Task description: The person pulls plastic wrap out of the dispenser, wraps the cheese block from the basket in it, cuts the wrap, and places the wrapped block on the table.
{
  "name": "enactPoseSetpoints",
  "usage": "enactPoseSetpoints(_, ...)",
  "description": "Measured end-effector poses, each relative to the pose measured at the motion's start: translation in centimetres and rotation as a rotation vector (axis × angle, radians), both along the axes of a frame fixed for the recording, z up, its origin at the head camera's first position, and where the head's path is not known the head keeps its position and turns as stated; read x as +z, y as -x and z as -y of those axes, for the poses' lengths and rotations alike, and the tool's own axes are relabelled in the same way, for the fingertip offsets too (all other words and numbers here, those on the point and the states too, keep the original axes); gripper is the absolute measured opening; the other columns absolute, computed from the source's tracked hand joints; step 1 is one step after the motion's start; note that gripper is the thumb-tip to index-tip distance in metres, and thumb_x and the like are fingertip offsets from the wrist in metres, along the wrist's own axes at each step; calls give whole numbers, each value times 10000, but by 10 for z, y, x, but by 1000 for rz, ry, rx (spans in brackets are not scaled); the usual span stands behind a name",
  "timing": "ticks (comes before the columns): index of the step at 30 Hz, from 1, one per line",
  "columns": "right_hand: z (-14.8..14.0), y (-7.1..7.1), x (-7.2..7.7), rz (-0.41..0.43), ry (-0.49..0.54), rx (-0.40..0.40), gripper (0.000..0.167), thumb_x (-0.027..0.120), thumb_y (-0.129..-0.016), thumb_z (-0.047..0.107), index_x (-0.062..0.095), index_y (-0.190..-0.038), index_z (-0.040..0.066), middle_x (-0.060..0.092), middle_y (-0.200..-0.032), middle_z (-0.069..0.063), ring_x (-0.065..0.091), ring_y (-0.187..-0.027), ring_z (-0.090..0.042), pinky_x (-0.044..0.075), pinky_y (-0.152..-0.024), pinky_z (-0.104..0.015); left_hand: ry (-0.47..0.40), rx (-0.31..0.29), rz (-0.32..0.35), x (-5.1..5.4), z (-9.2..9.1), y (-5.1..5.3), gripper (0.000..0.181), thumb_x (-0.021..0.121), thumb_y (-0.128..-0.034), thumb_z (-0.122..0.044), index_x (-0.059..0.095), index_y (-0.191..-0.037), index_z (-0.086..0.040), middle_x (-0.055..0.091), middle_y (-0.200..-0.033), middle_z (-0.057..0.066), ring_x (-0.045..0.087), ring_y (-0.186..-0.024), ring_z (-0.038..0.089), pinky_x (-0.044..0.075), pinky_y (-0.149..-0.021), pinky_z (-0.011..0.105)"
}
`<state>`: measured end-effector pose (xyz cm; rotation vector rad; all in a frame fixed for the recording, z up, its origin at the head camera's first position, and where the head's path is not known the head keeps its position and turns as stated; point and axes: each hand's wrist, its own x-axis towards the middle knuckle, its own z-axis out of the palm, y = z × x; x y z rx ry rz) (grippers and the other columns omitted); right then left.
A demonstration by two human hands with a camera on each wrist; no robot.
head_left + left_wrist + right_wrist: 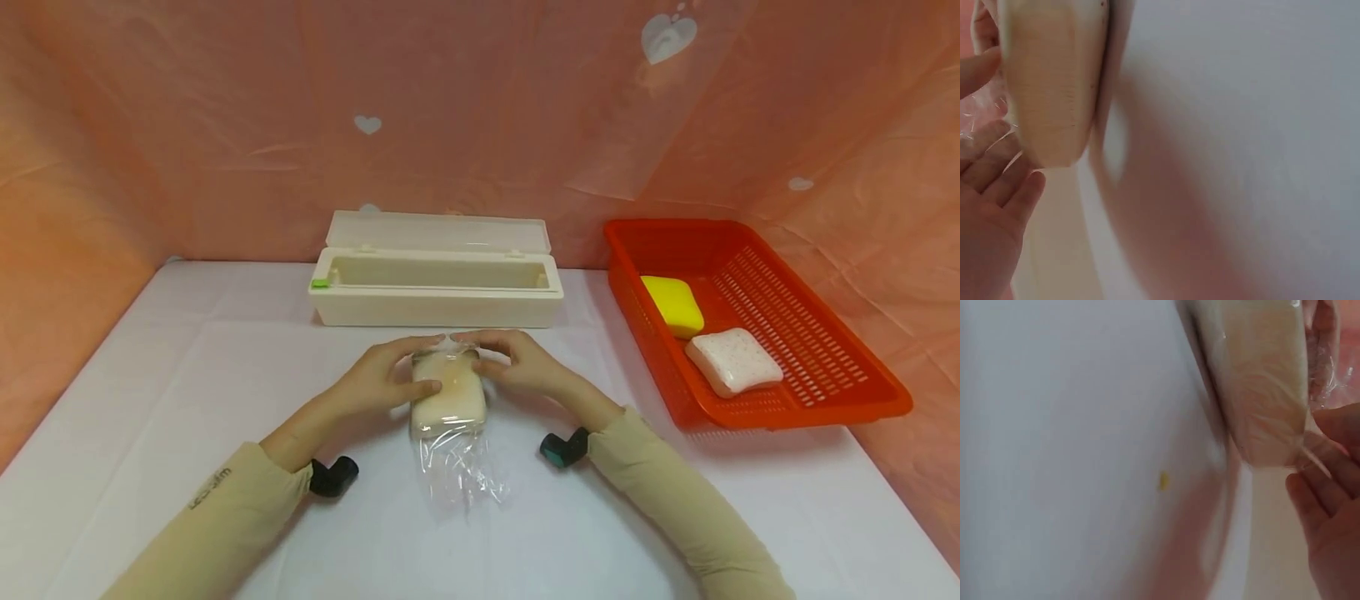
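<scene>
A cream bar of soap lies on the white table inside clear plastic wrap, whose loose end spreads toward the near side. My left hand holds the wrapped soap from the left, thumb on its top and fingers reaching round its far end. From the right, my right hand holds the same far end, with its thumb at the soap's upper right edge. Both hands' fingertips meet at the gathered film there. Clear film stretches over the fingers in the left wrist view and by the fingers in the right wrist view.
Behind the hands stands a long white box with its lid raised. At the right, a red plastic basket holds a yellow bar and a white speckled bar. A pink curtain hangs behind the table.
</scene>
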<state>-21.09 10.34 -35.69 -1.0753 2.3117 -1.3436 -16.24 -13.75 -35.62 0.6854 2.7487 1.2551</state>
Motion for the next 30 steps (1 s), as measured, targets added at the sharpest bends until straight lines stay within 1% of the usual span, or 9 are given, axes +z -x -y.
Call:
enactPoseSetpoints(3,-5,-2,4,-102,-18,67,461,533,-894,-16,534,-1352,38,564,-1365,-99,485,-1308,-236,357,-1109,-394,42,-111,-77,3,4,-5,651,744,-824,-175,469,-1394,-20,528,-1376,191,474,-1288,375,359,-1069,538)
enactPoseSetpoints(5,-8,-2,4,-160,-34,109,475,506,-895,-40,520,-1363,39,560,-1371,-91,492,-1303,-222,356,-1110,-374,58,-164,-109,5,6,-8,663,737,-828,-159,449,-1405,-11,507,-1396,193,468,-1297,368,363,-1070,529)
enactPoseSetpoints(8,-12,-3,5,-218,-69,158,470,478,-897,-65,530,-1353,32,542,-1389,-101,481,-1315,-223,343,-1119,-358,72,-226,-127,5,10,-13,652,714,-850,-161,431,-1409,17,457,-1433,213,423,-1332,377,340,-1083,532)
enactPoseSetpoints(13,-17,-9,6,-295,-165,208,468,449,-908,-70,541,-1351,48,472,-1453,-101,398,-1377,-232,316,-1130,-374,126,-287,-104,4,10,-22,672,660,-902,-240,367,-1443,31,327,-1522,199,292,-1416,353,272,-1121,528)
enactPoseSetpoints(19,-19,-17,5,-374,-301,300,500,430,-950,-24,411,-1444,49,351,-1533,-99,242,-1452,-252,218,-1169,-438,254,-297,-45,5,10,-31,713,558,-959,-362,246,-1506,-29,178,-1591,132,146,-1469,317,201,-1158,509)
enactPoseSetpoints(21,-20,-19,5,-402,-352,331,535,426,-943,-35,360,-1468,41,300,-1556,-110,201,-1464,-269,190,-1171,-478,297,-296,-17,5,9,-33,720,508,-979,-401,195,-1521,-45,124,-1604,117,100,-1478,299,176,-1170,499)
enactPoseSetpoints(23,-20,-21,5,-419,-392,349,583,422,-922,-62,319,-1486,41,256,-1574,-112,168,-1472,-273,172,-1169,-510,333,-294,-7,5,8,-34,696,442,-1003,-417,167,-1527,-50,95,-1609,109,75,-1482,290,159,-1175,497)
enactPoseSetpoints(26,-21,-24,7,-418,-402,334,624,422,-899,-79,302,-1496,55,235,-1584,-96,156,-1476,-260,156,-1177,-500,357,-270,-39,5,6,-36,617,381,-1031,-370,189,-1523,-50,115,-1608,99,88,-1483,280,155,-1180,484)
enactPoseSetpoints(30,-24,-27,7,-404,-332,309,606,420,-895,-67,338,-1482,60,275,-1571,-78,191,-1469,-229,169,-1188,-409,367,-230,-144,5,6,-42,518,404,-1021,-179,271,-1502,-42,218,-1585,105,188,-1463,296,217,-1162,483)
